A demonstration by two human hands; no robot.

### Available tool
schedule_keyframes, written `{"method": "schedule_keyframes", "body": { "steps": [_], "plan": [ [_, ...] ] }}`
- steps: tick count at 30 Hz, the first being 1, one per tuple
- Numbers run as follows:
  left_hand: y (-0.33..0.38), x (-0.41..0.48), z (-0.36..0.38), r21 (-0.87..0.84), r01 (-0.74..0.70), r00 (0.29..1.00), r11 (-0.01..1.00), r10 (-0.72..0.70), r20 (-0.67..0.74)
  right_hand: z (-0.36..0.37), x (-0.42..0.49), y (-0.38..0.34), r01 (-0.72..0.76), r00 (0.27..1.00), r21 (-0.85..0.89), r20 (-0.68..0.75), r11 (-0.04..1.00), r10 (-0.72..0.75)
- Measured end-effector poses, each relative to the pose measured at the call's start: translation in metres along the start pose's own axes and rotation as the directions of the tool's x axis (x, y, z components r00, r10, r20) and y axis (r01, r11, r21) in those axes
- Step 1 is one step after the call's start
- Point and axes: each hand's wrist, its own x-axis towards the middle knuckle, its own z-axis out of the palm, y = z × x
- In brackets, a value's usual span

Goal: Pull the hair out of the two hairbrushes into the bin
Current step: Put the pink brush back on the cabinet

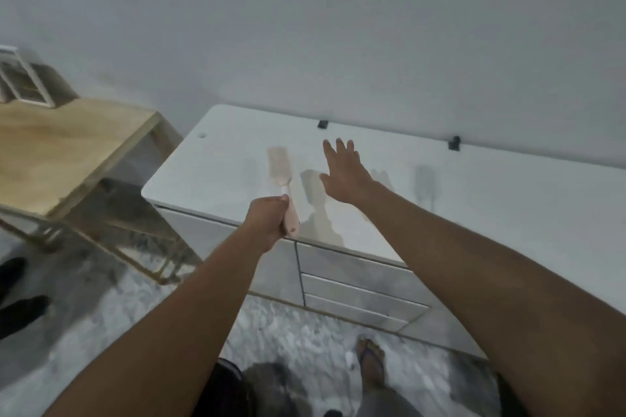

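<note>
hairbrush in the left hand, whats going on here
A person stands at a white cabinet. The left hand grips a pale pink hairbrush by its handle, head out over the top. The right hand is open, fingers spread, above the top, holding nothing. Blur hides any hair in the brush.

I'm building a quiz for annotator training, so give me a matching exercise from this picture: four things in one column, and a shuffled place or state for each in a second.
Column one:
1. left hand
2. right hand
3. light wooden table
4. two small black clips

Column two:
A. stands left of the white drawer cabinet
B. open, fingers spread, holding nothing
C. sit at the cabinet top's back edge
D. grips the pale pinkish hairbrush by its handle

Pairs: 1-D, 2-B, 3-A, 4-C.
</note>
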Motion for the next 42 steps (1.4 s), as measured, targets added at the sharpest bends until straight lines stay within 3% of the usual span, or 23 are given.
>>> {"method": "schedule_keyframes", "body": {
  "steps": [9,16,24,33,38,42],
  "plan": [
    [-0.002,0.044,0.132,0.309,-0.029,0.987,0.951,-0.022,0.159,-0.017,-0.01,0.118,-0.238,0.971,0.028,0.007,0.971,0.238],
    [-0.014,0.059,0.192,0.549,0.021,0.984,0.836,-0.114,0.136,-0.022,-0.008,0.163,-0.301,0.954,0.044,0.004,0.953,0.301],
    [-0.03,0.066,0.216,0.697,-0.121,0.97,0.707,-0.064,0.233,-0.021,-0.008,0.184,-0.327,0.945,0.062,0.019,0.943,0.326],
    [-0.035,0.068,0.226,0.861,-0.351,0.931,0.368,0.042,0.362,-0.022,-0.015,0.192,-0.345,0.938,0.078,0.039,0.935,0.343],
    [-0.039,0.073,0.222,0.878,-0.374,0.928,0.299,0.116,0.355,-0.018,-0.021,0.193,-0.343,0.939,0.056,0.041,0.938,0.341],
    [-0.038,0.076,0.218,0.869,-0.325,0.945,0.374,0.111,0.306,-0.016,-0.026,0.193,-0.353,0.935,0.062,0.067,0.934,0.349]
  ]
}}
